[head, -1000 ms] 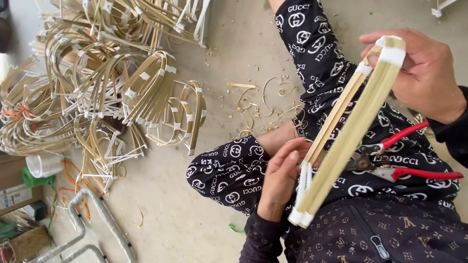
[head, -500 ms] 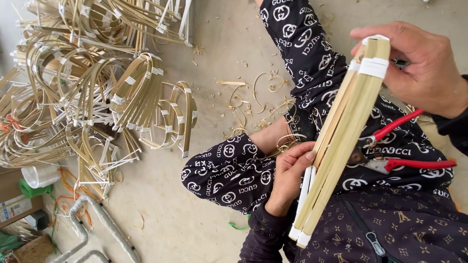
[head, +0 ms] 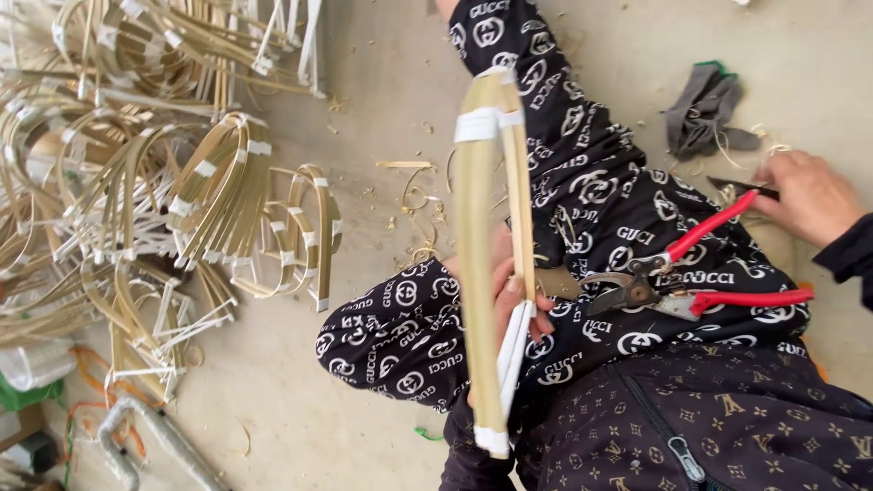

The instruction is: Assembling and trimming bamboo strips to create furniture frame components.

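Left hand point(head: 509, 300) closed around the lower part of a bundle of bamboo strips point(head: 479, 264), fingers point(head: 520, 293) curled over its inner edge, just above the white tape at the bottom end. Bundle held roughly upright over the lap, upper end near the knee of the patterned trousers point(head: 582, 182). One bundle in hand: pale yellow-green, long and flat, split into two limbs that meet at the top and spread slightly lower down, bound with white tape bands near the top and at the foot. Right hand point(head: 805, 195) well apart from the bundle, out on the concrete floor point(head: 382, 82), fingers pinched on a thin dark blade point(head: 741, 187), its kind too small to tell. One pair of red-handled pruning shears point(head: 691, 277) lying on the thigh between the two hands. One grey glove point(head: 705, 109) on the floor beyond the right hand. Many more taped bamboo frames point(head: 218, 200) heaped at the left, too tangled to count.
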